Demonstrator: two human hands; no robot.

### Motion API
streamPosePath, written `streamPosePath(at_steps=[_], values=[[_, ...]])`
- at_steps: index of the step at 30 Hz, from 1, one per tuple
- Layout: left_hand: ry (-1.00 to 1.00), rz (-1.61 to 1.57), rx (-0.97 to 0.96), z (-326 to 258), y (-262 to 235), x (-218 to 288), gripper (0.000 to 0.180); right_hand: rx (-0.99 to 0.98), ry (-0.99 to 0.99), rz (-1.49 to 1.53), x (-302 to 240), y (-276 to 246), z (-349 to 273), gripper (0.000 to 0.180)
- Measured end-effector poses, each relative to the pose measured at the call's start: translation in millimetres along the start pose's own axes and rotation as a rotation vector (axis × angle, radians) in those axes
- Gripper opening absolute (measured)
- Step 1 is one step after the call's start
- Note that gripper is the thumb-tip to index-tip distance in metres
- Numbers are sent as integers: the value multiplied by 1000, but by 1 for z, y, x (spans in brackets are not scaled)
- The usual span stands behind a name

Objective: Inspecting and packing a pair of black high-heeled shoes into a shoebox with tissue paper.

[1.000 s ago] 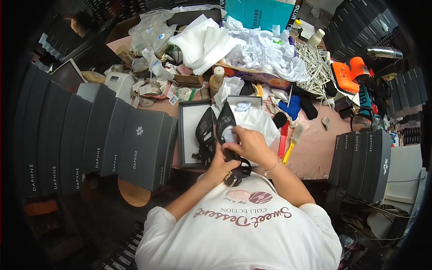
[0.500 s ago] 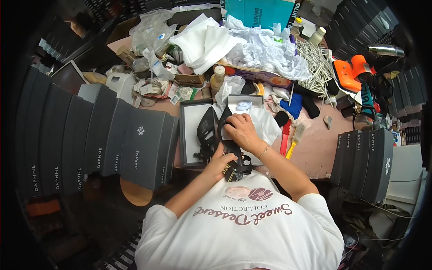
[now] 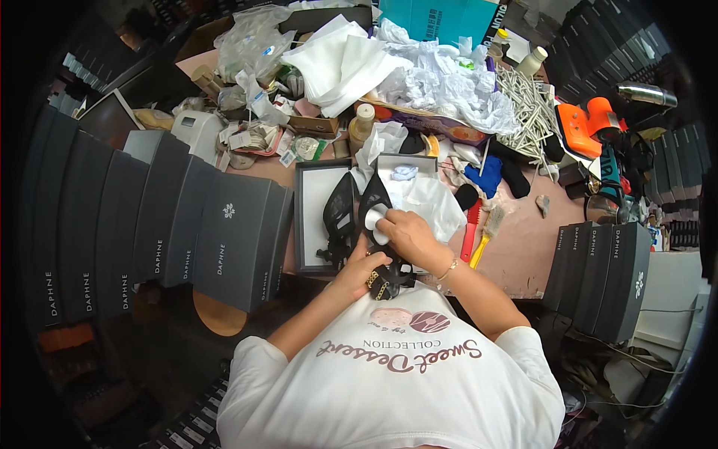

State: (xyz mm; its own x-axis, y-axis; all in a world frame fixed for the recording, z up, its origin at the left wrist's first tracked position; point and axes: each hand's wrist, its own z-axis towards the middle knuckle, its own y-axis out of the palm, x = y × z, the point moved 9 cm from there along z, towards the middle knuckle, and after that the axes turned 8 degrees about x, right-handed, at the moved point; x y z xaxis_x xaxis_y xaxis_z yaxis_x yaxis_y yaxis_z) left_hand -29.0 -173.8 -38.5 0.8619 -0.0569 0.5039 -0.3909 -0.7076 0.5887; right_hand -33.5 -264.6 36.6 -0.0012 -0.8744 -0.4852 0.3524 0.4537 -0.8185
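L hand [image 3: 357,274]: grip holding blk shoe [image 3: 373,191], near end; R hand [image 3: 411,239]: grip on wht wad [image 3: 374,217] at shoe opening.

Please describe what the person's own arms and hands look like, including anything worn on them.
The left hand and right hand are bare, without gloves. Both forearms are uncovered below the short, loose white sleeves of a T-shirt. A thin gold-coloured bracelet circles the right wrist.

Pinkish worktable [image 3: 520,251], dark floor [image 3: 179,352], perhaps a round tan stool [image 3: 217,316] at left
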Motion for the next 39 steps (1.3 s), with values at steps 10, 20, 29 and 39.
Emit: streamPosePath(at_steps=[10, 20, 29, 39], values=[[-56, -99, 11, -4, -7, -2, 69, 135, 146, -349, 59, -4, -12, 53], [64, 10, 73, 0, -18, -7, 77, -28, -245, -225, -10, 40, 19, 10], [110, -34, 81, 1, -12, -3, 79, 174, 693, 679, 50, -6, -25, 32], [132, 46, 34, 4, -9, -8, 80, -50, 28, -121, -12, -4, -20, 17]])
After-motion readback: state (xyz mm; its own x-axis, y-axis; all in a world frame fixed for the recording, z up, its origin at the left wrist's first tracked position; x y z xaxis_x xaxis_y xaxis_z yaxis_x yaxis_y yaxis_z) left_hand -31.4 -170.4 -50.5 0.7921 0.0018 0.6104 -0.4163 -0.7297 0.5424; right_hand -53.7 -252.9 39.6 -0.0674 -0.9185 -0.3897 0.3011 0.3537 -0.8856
